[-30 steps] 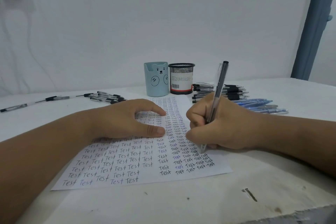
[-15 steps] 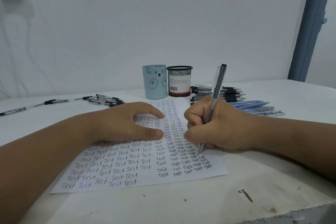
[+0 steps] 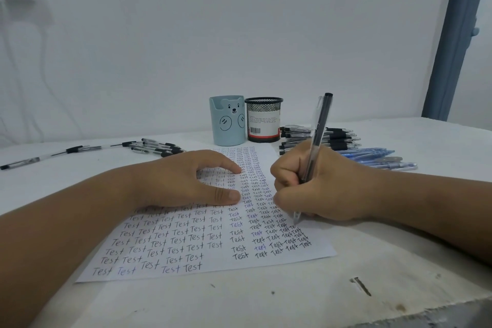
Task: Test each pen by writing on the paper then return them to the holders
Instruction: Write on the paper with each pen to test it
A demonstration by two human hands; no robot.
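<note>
Pen (image 3: 316,141) tip barely shifted on paper (image 3: 213,269), right hand (image 3: 319,184) still gripping it, left hand (image 3: 183,181) flat on sheet

A plain home or office writing corner: white table (image 3: 399,261) against a bare white wall (image 3: 239,34), two pen holders (image 3: 227,121) near the wall.

A white table (image 3: 399,261) carries the written paper (image 3: 202,253). Behind the paper stand a blue holder (image 3: 227,121) and a mesh holder (image 3: 263,120). Loose pens lie left (image 3: 157,147) and right (image 3: 338,138) of the holders.

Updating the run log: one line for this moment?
phase: testing | right hand: grips pen, tip on paper | left hand: flat on paper | holders: no pens visible
</note>
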